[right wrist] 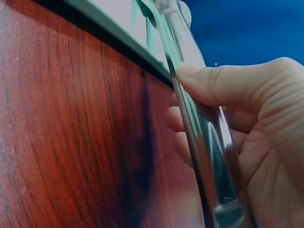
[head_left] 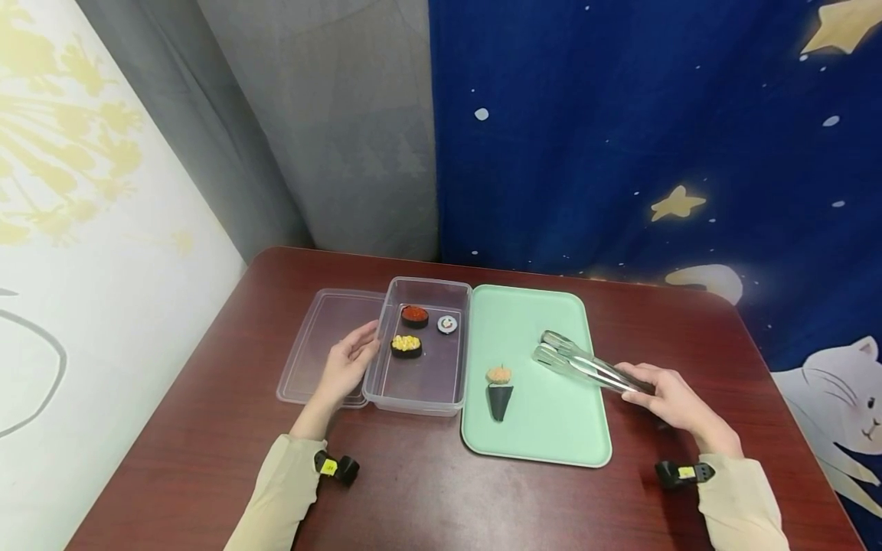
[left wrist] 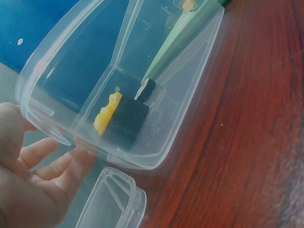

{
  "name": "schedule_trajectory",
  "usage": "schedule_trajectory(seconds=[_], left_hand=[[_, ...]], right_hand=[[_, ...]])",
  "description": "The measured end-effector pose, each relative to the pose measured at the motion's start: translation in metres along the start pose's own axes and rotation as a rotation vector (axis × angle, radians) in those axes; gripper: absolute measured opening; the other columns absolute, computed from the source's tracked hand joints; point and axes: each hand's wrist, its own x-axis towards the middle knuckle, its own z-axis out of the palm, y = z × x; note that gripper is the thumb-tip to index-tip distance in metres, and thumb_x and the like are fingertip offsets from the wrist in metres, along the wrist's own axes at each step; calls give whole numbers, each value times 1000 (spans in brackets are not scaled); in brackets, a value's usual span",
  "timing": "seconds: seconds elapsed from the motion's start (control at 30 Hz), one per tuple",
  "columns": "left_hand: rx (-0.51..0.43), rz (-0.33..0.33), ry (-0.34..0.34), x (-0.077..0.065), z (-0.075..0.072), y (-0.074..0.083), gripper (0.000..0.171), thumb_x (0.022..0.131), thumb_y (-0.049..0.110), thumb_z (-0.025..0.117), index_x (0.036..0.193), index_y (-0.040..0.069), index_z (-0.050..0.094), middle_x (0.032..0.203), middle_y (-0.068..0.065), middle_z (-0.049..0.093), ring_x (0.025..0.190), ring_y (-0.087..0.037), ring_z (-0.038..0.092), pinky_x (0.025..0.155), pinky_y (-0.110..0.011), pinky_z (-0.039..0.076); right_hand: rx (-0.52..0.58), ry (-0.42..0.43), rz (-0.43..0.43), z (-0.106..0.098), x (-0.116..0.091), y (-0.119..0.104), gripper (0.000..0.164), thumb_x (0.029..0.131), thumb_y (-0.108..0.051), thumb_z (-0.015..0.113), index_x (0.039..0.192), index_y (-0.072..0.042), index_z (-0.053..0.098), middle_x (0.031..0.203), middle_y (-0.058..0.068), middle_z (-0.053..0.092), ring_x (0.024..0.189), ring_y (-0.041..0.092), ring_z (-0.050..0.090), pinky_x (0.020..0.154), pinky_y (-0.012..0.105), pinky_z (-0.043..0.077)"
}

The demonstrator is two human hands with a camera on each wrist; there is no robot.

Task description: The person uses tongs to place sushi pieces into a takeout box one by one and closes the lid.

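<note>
Tongs [head_left: 582, 366] lie in the right grip [head_left: 668, 394], reaching over the green tray [head_left: 551, 432].

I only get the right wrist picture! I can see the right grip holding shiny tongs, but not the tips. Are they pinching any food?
Observer: No. In the head view, the metal tongs have their tips apart over the green tray, with nothing between them.
Operator: Aww! Is there any food on the tray, then?
Observer: Yes, one black, cone-shaped hand roll with a tan top, lying toward the tray's left edge.
</note>
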Motion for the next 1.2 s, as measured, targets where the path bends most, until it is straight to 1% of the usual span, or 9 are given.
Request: schedule_trajectory(seconds=[0.13, 0.3, 0.47, 0.7, 0.87, 0.9, 1.03, 1.13, 1.2], left_hand=[[1, 4, 2, 0, 0, 0, 40, 93, 0, 54, 132, -7, 47, 124, -31, 53, 112, -41, 55, 85, -13, 48], [-1, -1, 7, 0, 0, 0, 40, 93, 0, 54, 132, -7, 48, 124, -31, 53, 112, -41, 55, 84, -13, 48], [0, -2, 2, -1, 0, 1, 40, 93, 1, 54, 132, -7, 48, 124, -31, 53, 112, -41, 54, 85, -13, 48], [9, -4, -3, -1, -1, 1, 40, 94, 3, 54, 132, -6, 47, 125, -30, 53, 113, -40, 54, 87, -14, 47], [11, -14, -11, -1, -1, 1, 41, 94, 2, 54, 133, -6, 46, 127, -30, 52, 115, -39, 53, 88, -13, 46], [10, -7, -10, -1, -1, 1, 41, 94, 2, 54, 133, -7, 46, 126, -31, 52, 115, -40, 53, 88, -13, 46], [13, -2, -15, -6, 1, 20, 40, 93, -2, 52, 131, -12, 44, 125, -35, 49, 115, -45, 51, 85, -10, 45], [23, -14, -17, -9, 3, 35, 40, 93, -4, 51, 130, -15, 43, 125, -37, 48, 115, -48, 49, 84, -9, 45], [28, -17, -16, -9, 3, 36, 40, 93, -4, 51, 130, -15, 43, 125, -37, 49, 115, -48, 49, 83, -8, 45]], right_hand=[[11, 5, 6, 0, 0, -2, 43, 75, -2, 75, 115, 3, 62, 93, 7, 63, 69, 0, 47, 47, 18, 42], [-13, 24, -23, -1, 2, -5, 43, 73, -1, 77, 114, 4, 63, 93, 5, 64, 70, 2, 48, 55, 21, 42], [-29, 34, -46, -4, 6, -9, 44, 72, 0, 77, 113, 4, 63, 91, 5, 65, 69, 3, 49, 56, 21, 40], [-53, 73, -85, -12, 19, -18, 45, 69, 3, 78, 111, 2, 64, 88, 1, 64, 68, 4, 48, 57, 17, 39], [-60, 76, -118, -14, 30, -23, 44, 69, 2, 78, 111, 0, 65, 88, 1, 64, 68, 8, 51, 58, 19, 40], [-60, 75, -128, -15, 32, -24, 44, 69, 1, 78, 111, -1, 65, 88, 1, 64, 68, 8, 51, 58, 20, 40], [-72, 71, -155, -14, 45, -28, 43, 70, 1, 78, 111, -3, 65, 88, -1, 64, 69, 7, 51, 60, 19, 41], [-70, 72, -178, -13, 55, -33, 45, 69, 2, 78, 112, 1, 65, 90, 4, 65, 71, 11, 55, 63, 18, 42], [-61, 69, -197, -12, 62, -38, 46, 69, 3, 77, 113, 4, 64, 92, 6, 66, 72, 13, 55, 63, 18, 42]])
